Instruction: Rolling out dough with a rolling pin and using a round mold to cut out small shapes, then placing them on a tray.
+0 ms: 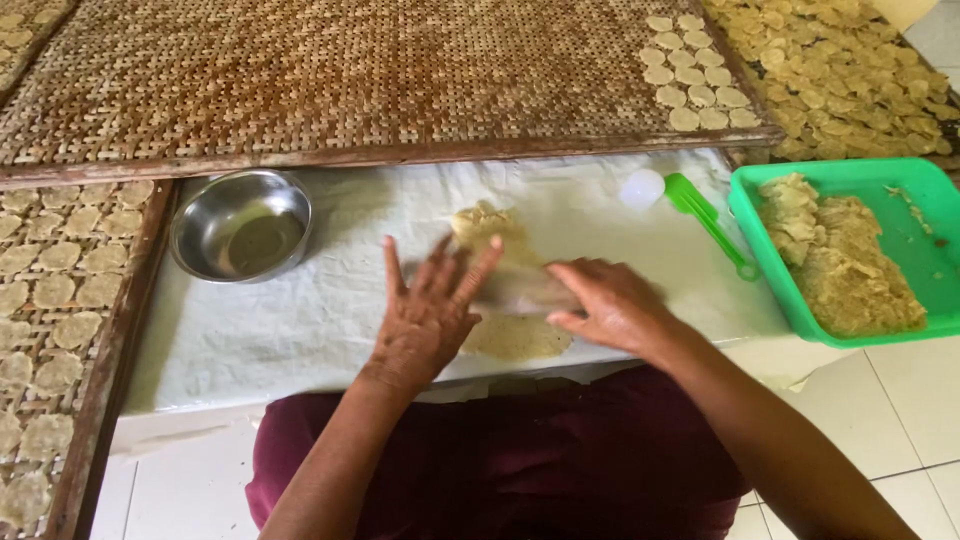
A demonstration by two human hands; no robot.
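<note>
Both palms flat, fingers spread: left hand (430, 310), right hand (610, 300) pressing blurred roller (520, 290) over dough (515, 338).

Soft daylight fills the scene evenly. The steel bowl (241, 225) shines a little (no harsh glare). Right of the bowl, both hands look smeared and blurry. Shadows are faint.

Pale dough being flattened under a blurred roller

A yellowish sheet of dough (512, 338) is lying flat on the white cloth (300, 320), its thicker, crumbly end (480, 222) stretching away; a pale roller (520, 290), motion-blurred, is lying crosswise over its middle.
</note>
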